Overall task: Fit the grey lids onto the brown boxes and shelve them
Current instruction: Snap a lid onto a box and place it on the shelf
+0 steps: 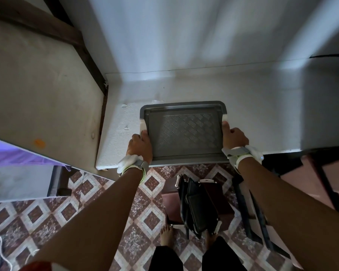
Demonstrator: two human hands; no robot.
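Head view, looking down.

- The grey lid (184,132) is lying flat, ribbed panel up, at frame centre on the white shelf (262,114). Its near edge is sitting about level with the shelf's front edge. Whatever is under the lid is hidden from here.
- The left hand (140,145) is gripping the lid's 9 o'clock side: the thumb is lying along the rim and the fingers are curling down over the edge, out of sight. It is sitting just behind a white latch (143,124).
- The right hand (234,139) is gripping the 3 o'clock side in the same way, with the thumb pointing to 12 o'clock along the rim.
- Both wrists are wearing grey-and-white wristbands (133,165).

Room around the lid:
- At 12 o'clock, bare shelf is running back to the white wall (184,36).
- At 3 o'clock, a long stretch of shelf is lying open.
- At 9 o'clock, a narrower strip is ending at a grey side slab (37,85) (the tightest side).

Below, at 6 o'clock:
- A brown box (221,196) is standing on the tiled floor (67,208).
- Dark lids (200,210) are leaning on edge against the box, and more are leaning at 4 o'clock.
- The person's bare feet (166,235) are standing just beside this stack.
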